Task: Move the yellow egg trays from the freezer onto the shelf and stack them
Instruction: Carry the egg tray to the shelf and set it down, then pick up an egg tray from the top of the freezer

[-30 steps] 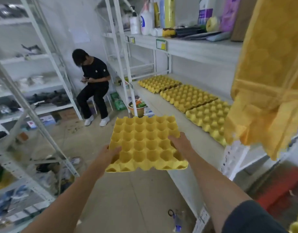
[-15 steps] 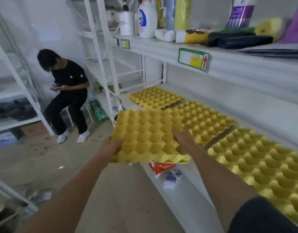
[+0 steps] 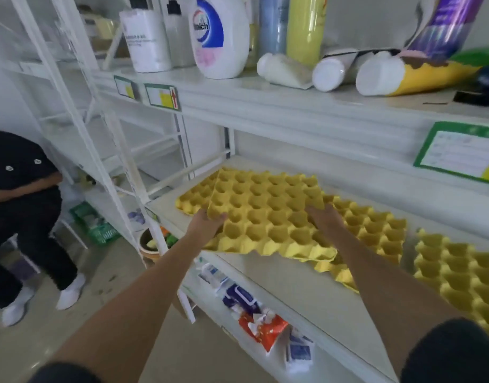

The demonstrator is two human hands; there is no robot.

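At the far left a seated person [image 3: 22, 205] in dark clothes sat beside white racking, well apart from the work. Next came the left hand [image 3: 203, 226], its fingers [image 3: 220, 217] curled over the near-left edge of the held egg tray [image 3: 265, 217], thumb side on the rim and the rest underneath, so it was grasping the tray. The tray was carried cups-up and tilted slightly, its near edge hanging out past the front lip of the shelf [image 3: 293, 288] and its far part already over the leftmost tray on the shelf [image 3: 192, 196], of which only the left margin showed.

On the tray's right edge the right hand [image 3: 322, 221] lay with fingers pressed across the cups and seemingly wrapped under the rim; it too appeared to be gripping, though the underside was hidden. Both hands were about equally near, one at each side.

The relation that mattered: the target tray lay ahead of the fingers and slightly left, beneath the held one, and the two trays' edges were not quite parallel. Judging from this, the coming move would call for a small push forward and left and a slight twist to seat the cups into each other.

Further right a middle tray [image 3: 373, 230] and a right tray [image 3: 458, 266] lay side by side, unstacked. Above, bottles and a detergent jug [image 3: 218, 37] crowded the upper shelf.
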